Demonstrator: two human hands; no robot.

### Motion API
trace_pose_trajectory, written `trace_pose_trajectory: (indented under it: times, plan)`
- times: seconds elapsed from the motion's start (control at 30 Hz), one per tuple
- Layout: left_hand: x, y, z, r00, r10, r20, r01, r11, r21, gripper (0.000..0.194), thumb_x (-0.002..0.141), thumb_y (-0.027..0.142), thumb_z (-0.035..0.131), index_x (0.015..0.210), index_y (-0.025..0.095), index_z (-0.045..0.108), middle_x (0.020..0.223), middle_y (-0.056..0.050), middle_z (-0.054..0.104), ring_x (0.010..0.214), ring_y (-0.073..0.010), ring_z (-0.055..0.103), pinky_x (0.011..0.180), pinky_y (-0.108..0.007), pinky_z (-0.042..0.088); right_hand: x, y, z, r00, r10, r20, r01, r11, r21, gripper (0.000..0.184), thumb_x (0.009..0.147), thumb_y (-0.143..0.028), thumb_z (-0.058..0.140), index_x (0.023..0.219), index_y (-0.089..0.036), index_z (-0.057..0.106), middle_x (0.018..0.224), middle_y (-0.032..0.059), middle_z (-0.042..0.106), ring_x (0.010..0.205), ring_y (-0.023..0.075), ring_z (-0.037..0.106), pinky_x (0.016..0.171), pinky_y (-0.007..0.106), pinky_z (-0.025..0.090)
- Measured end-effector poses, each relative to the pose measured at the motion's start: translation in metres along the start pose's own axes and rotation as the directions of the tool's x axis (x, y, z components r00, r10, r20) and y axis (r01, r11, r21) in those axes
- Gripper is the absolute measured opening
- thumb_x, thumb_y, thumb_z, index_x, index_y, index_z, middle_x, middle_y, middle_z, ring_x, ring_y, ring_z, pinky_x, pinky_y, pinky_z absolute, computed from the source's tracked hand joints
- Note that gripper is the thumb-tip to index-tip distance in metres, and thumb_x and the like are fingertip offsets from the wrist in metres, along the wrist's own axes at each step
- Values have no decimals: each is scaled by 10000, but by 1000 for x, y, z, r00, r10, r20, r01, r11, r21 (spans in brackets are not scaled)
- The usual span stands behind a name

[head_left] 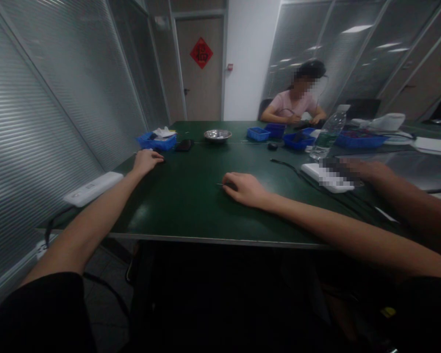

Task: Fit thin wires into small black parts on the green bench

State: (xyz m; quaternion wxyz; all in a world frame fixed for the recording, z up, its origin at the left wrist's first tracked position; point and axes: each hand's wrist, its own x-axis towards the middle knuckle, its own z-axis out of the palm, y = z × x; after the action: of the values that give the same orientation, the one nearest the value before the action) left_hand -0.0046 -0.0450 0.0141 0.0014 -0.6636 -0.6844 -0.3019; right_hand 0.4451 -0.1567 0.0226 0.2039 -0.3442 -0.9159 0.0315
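Note:
My right hand rests over the middle of the green table, its fingers curled round a small tool with a thin metal tip. The tip points left; the rest of the tool is mostly hidden in the hand, so its kind does not show. Farther left, my left hand is at the table's left side, just in front of a blue basket. Its fingers are closed together, with a small dark thing at their tips that is too small to name.
Behind lie a black phone-like object, a metal bowl and several blue trays. At right are a water bottle, a white box, cables and another person's arm. A power strip lies left. A person sits opposite.

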Motion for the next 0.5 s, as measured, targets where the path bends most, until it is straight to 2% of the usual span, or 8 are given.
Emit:
trace_pose_trajectory:
  times: [0.13, 0.33, 0.5]
  plan:
    - [-1, 4, -5, 999, -31, 40, 32, 999, -20, 230, 782, 379, 809, 938, 216, 851, 863, -77, 800, 887, -278, 724, 895, -385, 539, 0, 0, 0, 1000, 3, 2, -3, 1000, -4, 178, 996, -327, 563, 1122, -216, 625, 1063, 68, 707, 872, 200, 639, 736, 296, 427]
    - [0, 4, -10, 980, 128, 149, -129, 992, -8, 212, 830, 327, 741, 998, 245, 840, 1056, -68, 805, 1039, -278, 716, 993, -391, 513, 0, -1, -1, 1000, 6, 6, -6, 1000, -9, 185, 994, -325, 568, 1124, -210, 630, 1069, 74, 708, 866, 202, 638, 732, 301, 428]
    - [-4, 10, -8, 987, 105, 124, -99, 994, -54, 210, 803, 357, 778, 961, 235, 841, 1039, -75, 805, 1009, -269, 721, 971, -382, 523, -1, -1, -2, 1000, -5, 8, 5, 1000, 10, 193, 998, -326, 561, 1137, -210, 627, 1065, 70, 704, 878, 200, 642, 744, 300, 439]
